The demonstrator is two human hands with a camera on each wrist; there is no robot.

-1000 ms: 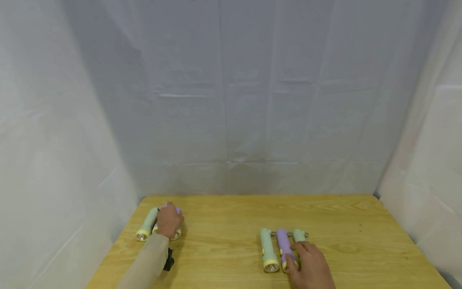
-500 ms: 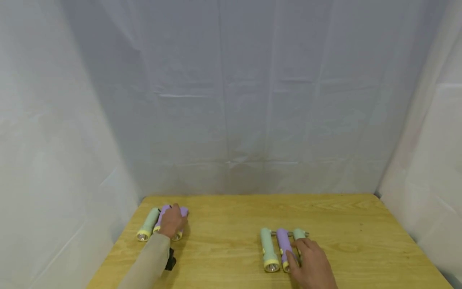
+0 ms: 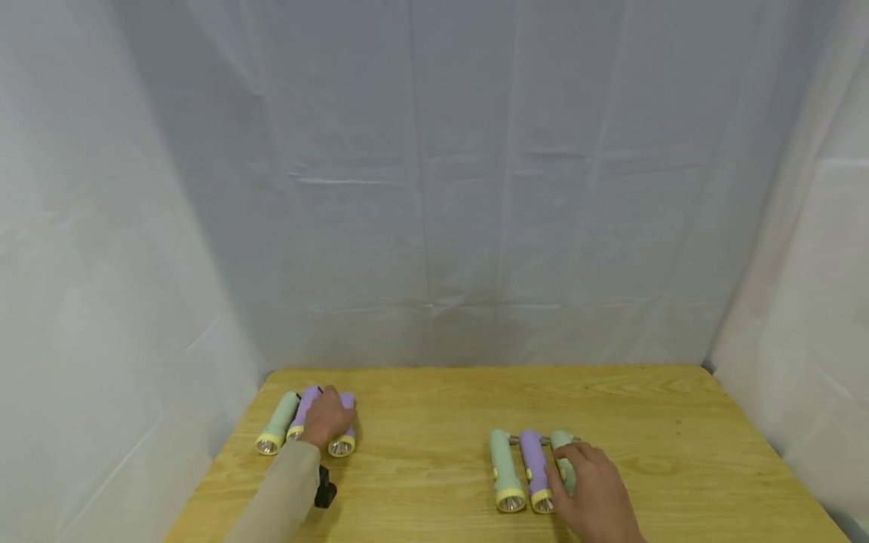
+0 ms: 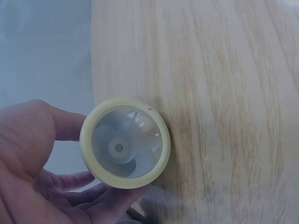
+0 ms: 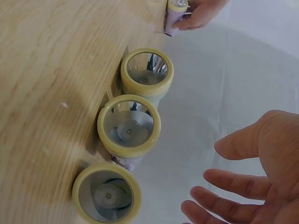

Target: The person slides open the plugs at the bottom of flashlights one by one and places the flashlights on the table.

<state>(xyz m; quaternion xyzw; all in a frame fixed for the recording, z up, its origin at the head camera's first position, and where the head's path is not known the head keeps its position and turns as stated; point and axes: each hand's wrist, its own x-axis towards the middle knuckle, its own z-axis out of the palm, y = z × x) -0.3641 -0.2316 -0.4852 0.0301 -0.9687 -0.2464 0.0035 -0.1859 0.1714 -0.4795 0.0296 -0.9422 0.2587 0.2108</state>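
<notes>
At the left, my left hand (image 3: 328, 418) grips a purple flashlight (image 3: 342, 445); in the left wrist view thumb and fingers sit around its pale yellow head (image 4: 86, 154). Beside it lie another purple flashlight (image 3: 308, 406), partly covered by the hand, and a green flashlight (image 3: 278, 421). My right hand (image 3: 592, 486) hovers over the rightmost green flashlight (image 3: 563, 442) of a second row, hiding its front end in the head view. The right wrist view shows its fingers spread and apart from the flashlights. That row also holds a purple flashlight (image 3: 533, 452) and a green flashlight (image 3: 503, 460).
All the flashlights lie on a wooden table (image 3: 421, 452), lens ends towards me. White sheeting (image 3: 434, 188) hangs behind the table and along both sides. A dark device (image 3: 326, 489) is strapped to my left wrist.
The purple flashlight in my left hand has shifted right, away from its neighbour. My right hand has drawn slightly right, its thumb off the middle purple flashlight, baring more of the green one.
</notes>
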